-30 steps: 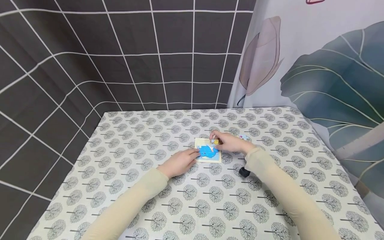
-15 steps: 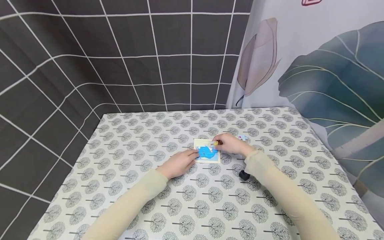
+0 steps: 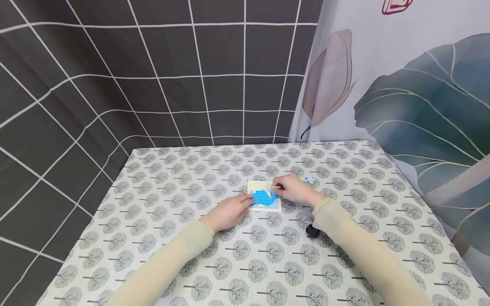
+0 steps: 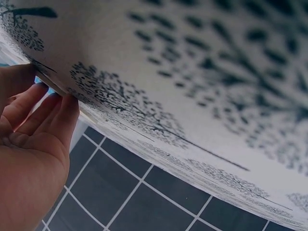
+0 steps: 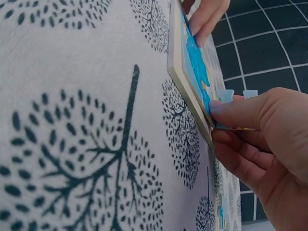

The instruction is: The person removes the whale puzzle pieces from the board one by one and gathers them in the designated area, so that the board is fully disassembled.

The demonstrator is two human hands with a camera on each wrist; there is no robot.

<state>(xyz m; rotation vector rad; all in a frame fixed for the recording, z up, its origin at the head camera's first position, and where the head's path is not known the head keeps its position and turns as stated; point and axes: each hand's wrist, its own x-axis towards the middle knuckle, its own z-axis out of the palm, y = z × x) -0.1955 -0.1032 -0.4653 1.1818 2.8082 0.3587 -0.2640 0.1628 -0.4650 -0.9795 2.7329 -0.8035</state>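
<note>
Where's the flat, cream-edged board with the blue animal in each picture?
Head: board, just right of centre, below middle.
Left wrist: only a sliver of the board, far left.
Right wrist: board, mostly upper half, right of centre.
Shared landmark: white cloth with dark tree prints.

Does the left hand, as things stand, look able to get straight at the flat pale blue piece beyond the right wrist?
Probably not: the right hand, pinching a yellow-and-blue puzzle piece, lies between the left hand and that pale blue piece. The left hand also touches the cream-framed board.
</note>
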